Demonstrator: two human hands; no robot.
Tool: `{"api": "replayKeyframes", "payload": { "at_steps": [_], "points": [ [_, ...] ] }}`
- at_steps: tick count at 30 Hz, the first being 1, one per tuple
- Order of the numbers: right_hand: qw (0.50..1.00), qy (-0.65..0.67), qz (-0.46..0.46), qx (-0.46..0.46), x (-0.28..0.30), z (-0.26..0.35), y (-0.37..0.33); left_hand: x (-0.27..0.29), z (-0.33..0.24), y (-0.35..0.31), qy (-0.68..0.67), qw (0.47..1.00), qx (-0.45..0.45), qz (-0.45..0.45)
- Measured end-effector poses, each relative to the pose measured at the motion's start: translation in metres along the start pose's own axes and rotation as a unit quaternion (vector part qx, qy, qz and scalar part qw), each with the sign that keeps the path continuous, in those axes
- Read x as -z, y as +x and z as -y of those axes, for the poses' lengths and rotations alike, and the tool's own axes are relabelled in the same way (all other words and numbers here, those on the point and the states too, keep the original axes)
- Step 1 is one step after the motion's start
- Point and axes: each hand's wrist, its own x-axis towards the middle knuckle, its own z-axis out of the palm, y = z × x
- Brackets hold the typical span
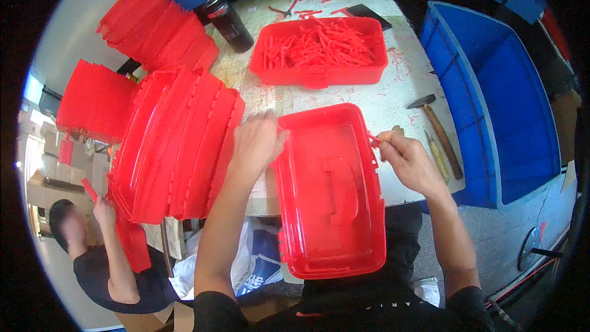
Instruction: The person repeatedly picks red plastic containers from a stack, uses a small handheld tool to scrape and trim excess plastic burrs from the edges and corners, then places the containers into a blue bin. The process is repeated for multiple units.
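Observation:
In front of me lies a shallow red plastic box lid (362, 233) with a handle shape moulded in its middle, its near end reaching past the table edge. My left hand (255, 141) is at its upper left edge, the fingers smeared by motion. My right hand (405, 157) is closed, pinching a small red plastic strip (373, 139) at the lid's upper right edge. Beyond the lid stands a red plastic box (276, 75) heaped with small red strips (322, 43).
Stacked red plastic parts (178, 147) rise at my left. A black tumbler (228, 24) stands behind them. A hammer (439, 132) and a thin yellowish tool (437, 155) lie on the right, beside a large blue bin (491, 98). Another person (117, 258) works at far left.

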Motion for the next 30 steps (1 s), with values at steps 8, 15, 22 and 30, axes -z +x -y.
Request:
{"api": "replayKeyframes", "payload": {
  "at_steps": [8, 15, 22, 30],
  "points": [
    [0.902, -0.390, -0.015, 0.185, -0.063, 0.002, 0.077, -0.043, -0.016, 0.078, -0.129, 0.967, -0.182, 0.120],
    [0.858, -0.440, -0.049, 0.261, -0.070, -0.008, 0.091, -0.038, -0.019, 0.083, -0.163, 0.946, -0.217, 0.177],
    [0.894, -0.419, -0.032, 0.153, -0.088, 0.001, 0.081, -0.050, -0.023, 0.080, -0.183, 0.938, -0.236, 0.177],
    [0.947, -0.296, 0.124, -0.022, -0.079, 0.014, 0.088, -0.046, -0.026, 0.076, -0.164, 0.934, -0.267, 0.173]
  ]
}}
